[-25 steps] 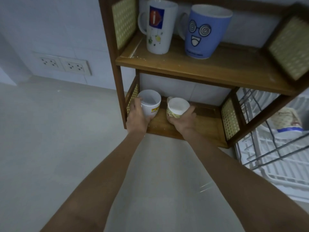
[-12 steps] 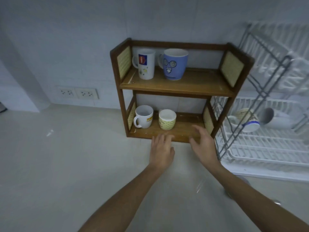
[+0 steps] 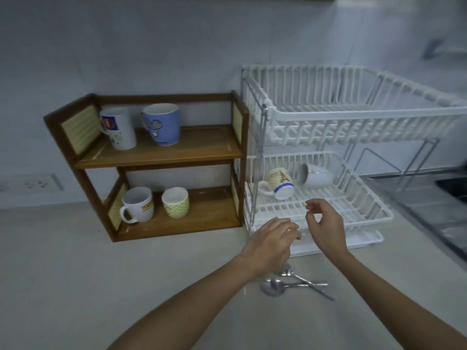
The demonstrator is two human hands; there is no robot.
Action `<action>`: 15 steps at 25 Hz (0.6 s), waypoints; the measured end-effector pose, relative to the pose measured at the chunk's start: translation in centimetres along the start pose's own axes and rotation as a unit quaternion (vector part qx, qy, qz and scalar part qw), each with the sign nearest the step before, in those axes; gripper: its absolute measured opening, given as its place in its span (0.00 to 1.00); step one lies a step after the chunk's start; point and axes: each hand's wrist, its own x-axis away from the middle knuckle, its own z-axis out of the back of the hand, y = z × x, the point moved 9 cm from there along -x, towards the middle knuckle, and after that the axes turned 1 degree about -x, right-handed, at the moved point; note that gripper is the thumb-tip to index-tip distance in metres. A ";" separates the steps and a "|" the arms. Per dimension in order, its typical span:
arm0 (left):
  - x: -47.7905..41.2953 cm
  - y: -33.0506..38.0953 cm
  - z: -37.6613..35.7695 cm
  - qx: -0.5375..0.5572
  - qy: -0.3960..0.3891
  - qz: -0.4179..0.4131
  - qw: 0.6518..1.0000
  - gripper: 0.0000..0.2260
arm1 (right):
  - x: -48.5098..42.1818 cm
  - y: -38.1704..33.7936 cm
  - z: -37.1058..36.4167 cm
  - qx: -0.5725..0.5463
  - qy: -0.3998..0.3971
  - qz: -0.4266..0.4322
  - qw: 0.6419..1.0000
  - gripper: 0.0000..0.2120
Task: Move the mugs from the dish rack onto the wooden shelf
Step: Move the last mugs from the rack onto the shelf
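Note:
Two mugs lie on their sides in the lower tier of the white dish rack [image 3: 366, 205]: a cream mug with a blue band [image 3: 279, 183] and a plain white mug [image 3: 317, 176]. The wooden shelf [image 3: 199, 147] at the left holds a tall white mug [image 3: 118, 128] and a blue face mug [image 3: 161, 123] on top, and a white mug [image 3: 137, 204] and a yellow-patterned cup [image 3: 175, 202] below. My left hand [image 3: 271, 242] and my right hand [image 3: 324, 224] hover empty, fingers apart, at the rack's front edge, short of the mugs.
Spoons [image 3: 293, 284] lie on the light counter just under my left hand. A wall socket [image 3: 32, 184] sits at the far left. A sink edge [image 3: 449, 190] runs along the right. The rack's upper tier [image 3: 353, 112] holds nothing.
Both hands let go of the two lower-shelf mugs, pulled back and swung right to the dish rack's front. My view pulled back and shifted right as well.

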 end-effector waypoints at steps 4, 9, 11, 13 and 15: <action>-5.0 -1.3 -2.9 0.032 -0.007 0.100 0.994 0.15 | -3.4 4.8 2.5 0.028 -0.031 -0.025 0.999 0.13; -8.8 -8.1 -6.4 0.070 -0.040 0.402 0.912 0.19 | -8.9 10.6 2.3 0.076 -0.154 -0.056 0.984 0.16; -9.5 -10.5 -7.2 0.081 -0.043 0.477 0.874 0.21 | -11.8 12.1 1.6 0.097 -0.208 -0.058 0.972 0.20; -9.6 -12.9 -7.3 0.075 -0.046 0.528 0.844 0.22 | -14.6 13.2 0.5 0.120 -0.247 -0.069 0.959 0.23; -9.6 -14.6 -7.3 0.078 -0.037 0.566 0.820 0.23 | -16.9 14.0 -0.5 0.137 -0.272 -0.087 0.948 0.27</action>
